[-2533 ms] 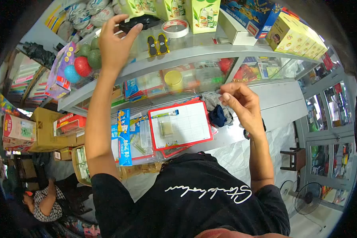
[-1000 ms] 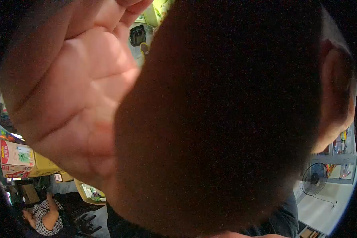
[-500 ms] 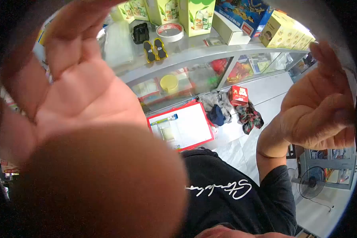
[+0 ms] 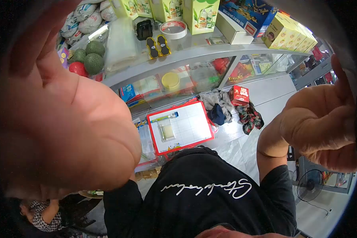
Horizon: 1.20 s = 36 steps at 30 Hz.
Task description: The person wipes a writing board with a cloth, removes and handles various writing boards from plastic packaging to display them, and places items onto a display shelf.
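Observation:
My left hand [image 4: 71, 115] is large and very close to the camera, its palm showing and its fingers stretched up past the upper left edge; nothing shows in it. At the right edge is my right hand [image 4: 319, 123], with its lower fingers curled; its fingertips are hidden at the dark rim, so what they hold, if anything, cannot be made out. Between the hands lies a red-framed whiteboard [image 4: 192, 129] with a marker [image 4: 164, 117] and a small clear pack [image 4: 166, 131] on it. Beside the board are grey cloth [image 4: 216, 99] and a red box [image 4: 239, 95].
A glass display counter [image 4: 210, 50] crosses the view, bearing a tape roll [image 4: 173, 29], a black tray [image 4: 144, 29], green cartons [image 4: 201, 18] and round green balls [image 4: 93, 63]. A fan [image 4: 310, 185] stands at the lower right. Another person [image 4: 47, 216] is at the lower left.
Both hands have come up from the counter to beside the camera. Since half a second ago, the left hand has shifted and uncovered more of the counter and shirt; the right hand has barely moved.

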{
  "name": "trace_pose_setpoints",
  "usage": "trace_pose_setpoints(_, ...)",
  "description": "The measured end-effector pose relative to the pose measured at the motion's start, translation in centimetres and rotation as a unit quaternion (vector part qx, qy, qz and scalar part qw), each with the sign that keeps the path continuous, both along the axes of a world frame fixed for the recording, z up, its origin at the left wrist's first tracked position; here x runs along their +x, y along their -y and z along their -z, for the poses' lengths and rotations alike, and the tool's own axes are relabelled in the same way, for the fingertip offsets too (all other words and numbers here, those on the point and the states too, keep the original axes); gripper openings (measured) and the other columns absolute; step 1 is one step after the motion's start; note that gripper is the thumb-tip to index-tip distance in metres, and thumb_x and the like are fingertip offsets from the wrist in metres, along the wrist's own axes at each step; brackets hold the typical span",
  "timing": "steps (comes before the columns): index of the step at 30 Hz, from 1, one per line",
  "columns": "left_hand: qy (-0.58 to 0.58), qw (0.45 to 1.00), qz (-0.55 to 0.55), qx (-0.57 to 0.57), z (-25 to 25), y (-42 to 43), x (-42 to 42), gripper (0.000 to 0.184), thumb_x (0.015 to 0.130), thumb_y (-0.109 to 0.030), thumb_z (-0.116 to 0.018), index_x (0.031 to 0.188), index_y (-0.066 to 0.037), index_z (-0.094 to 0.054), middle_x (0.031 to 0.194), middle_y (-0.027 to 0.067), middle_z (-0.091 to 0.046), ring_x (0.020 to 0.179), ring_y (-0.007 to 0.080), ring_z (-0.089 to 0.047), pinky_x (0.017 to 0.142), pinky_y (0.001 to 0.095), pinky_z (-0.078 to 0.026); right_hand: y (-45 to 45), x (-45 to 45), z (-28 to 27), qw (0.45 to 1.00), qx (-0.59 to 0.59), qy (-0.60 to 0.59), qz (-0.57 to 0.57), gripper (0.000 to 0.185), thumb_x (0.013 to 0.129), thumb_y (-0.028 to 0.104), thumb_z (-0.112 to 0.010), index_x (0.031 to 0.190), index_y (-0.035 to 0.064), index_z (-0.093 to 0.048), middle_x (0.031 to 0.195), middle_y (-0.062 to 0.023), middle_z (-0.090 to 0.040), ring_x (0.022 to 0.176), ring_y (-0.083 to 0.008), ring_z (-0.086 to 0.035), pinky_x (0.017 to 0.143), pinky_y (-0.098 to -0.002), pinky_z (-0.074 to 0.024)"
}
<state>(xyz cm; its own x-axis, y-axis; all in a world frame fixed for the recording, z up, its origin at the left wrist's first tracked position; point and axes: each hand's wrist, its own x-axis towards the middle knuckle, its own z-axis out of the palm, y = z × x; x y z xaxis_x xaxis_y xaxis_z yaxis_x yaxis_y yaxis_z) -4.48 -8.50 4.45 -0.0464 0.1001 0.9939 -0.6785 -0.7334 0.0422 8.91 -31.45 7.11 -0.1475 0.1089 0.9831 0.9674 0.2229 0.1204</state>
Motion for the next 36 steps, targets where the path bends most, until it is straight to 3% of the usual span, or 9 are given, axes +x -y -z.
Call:
trace_pose_setpoints(31,0.040,0.991,-0.129,-0.008,5.7,-1.2,-8.9,0.034,0.097,-0.025,-0.031,0.085,-0.001,-0.051,0.093,0.0157,-0.061,0.091,0.0258,-0.057,0.082,0.0363,-0.046,-6.4,-6.8,8.3,0.992,-0.095,-0.076,0.012,0.023,0.093,0.011,-0.041,0.111,-0.0010,-0.049,0.095,-0.0204,-0.061,0.082,-0.0284,-0.062,0.073,-0.0356,-0.0525)
trace_pose_setpoints(32,-0.106,0.968,-0.219,-0.054,7.0,-1.0,-10.1,0.021,0.092,-0.017,-0.042,0.088,0.001,-0.053,0.092,0.0151,-0.060,0.087,0.0259,-0.058,0.079,0.0367,-0.048,-6.6,-6.8,8.6,0.992,-0.099,-0.077,0.015,0.023,0.093,0.010,-0.041,0.111,-0.0012,-0.049,0.095,-0.0203,-0.061,0.081,-0.0282,-0.062,0.073,-0.0353,-0.0526)
trace_pose_setpoints(33,-0.249,0.915,-0.301,-0.099,9.4,-0.9,-11.4,0.012,0.088,-0.009,-0.053,0.092,0.002,-0.055,0.091,0.0145,-0.060,0.083,0.0260,-0.059,0.075,0.0371,-0.050,-6.3,-6.8,10.7,0.979,-0.146,-0.141,0.023,0.019,0.076,0.002,-0.063,0.095,-0.0016,-0.059,0.085,-0.0158,-0.062,0.073,-0.0270,-0.060,0.066,-0.0321,-0.0489)
trace_pose_setpoints(34,-0.267,0.922,-0.242,-0.141,13.2,-2.6,-10.8,0.008,0.085,-0.005,-0.058,0.091,0.000,-0.056,0.090,0.0117,-0.060,0.085,0.0211,-0.058,0.074,0.0309,-0.048,-6.4,-6.7,13.8,0.955,-0.197,-0.217,0.054,0.015,0.075,-0.004,-0.061,0.089,-0.0004,-0.061,0.083,-0.0155,-0.061,0.071,-0.0258,-0.059,0.066,-0.0320,-0.0476)
trace_pose_setpoints(35,-0.314,0.891,-0.191,-0.266,17.3,-2.7,-10.4,0.012,0.081,-0.002,-0.062,0.092,-0.002,-0.058,0.089,0.0085,-0.061,0.082,0.0157,-0.057,0.073,0.0263,-0.046,-6.8,-6.4,17.4,0.930,-0.226,-0.287,0.040,0.014,0.074,-0.007,-0.060,0.087,-0.0009,-0.062,0.081,-0.0131,-0.062,0.070,-0.0230,-0.059,0.065,-0.0294,-0.0462)
trace_pose_setpoints(36,-0.418,0.824,-0.167,-0.344,21.1,-2.4,-10.8,0.013,0.081,-0.005,-0.064,0.092,-0.003,-0.058,0.090,0.0069,-0.061,0.079,0.0141,-0.057,0.071,0.0254,-0.046,-6.5,-6.1,21.2,0.891,-0.294,-0.338,0.078,0.007,0.080,-0.004,-0.057,0.086,-0.0027,-0.060,0.084,-0.0088,-0.064,0.076,-0.0168,-0.060,0.071,-0.0269,-0.0460)
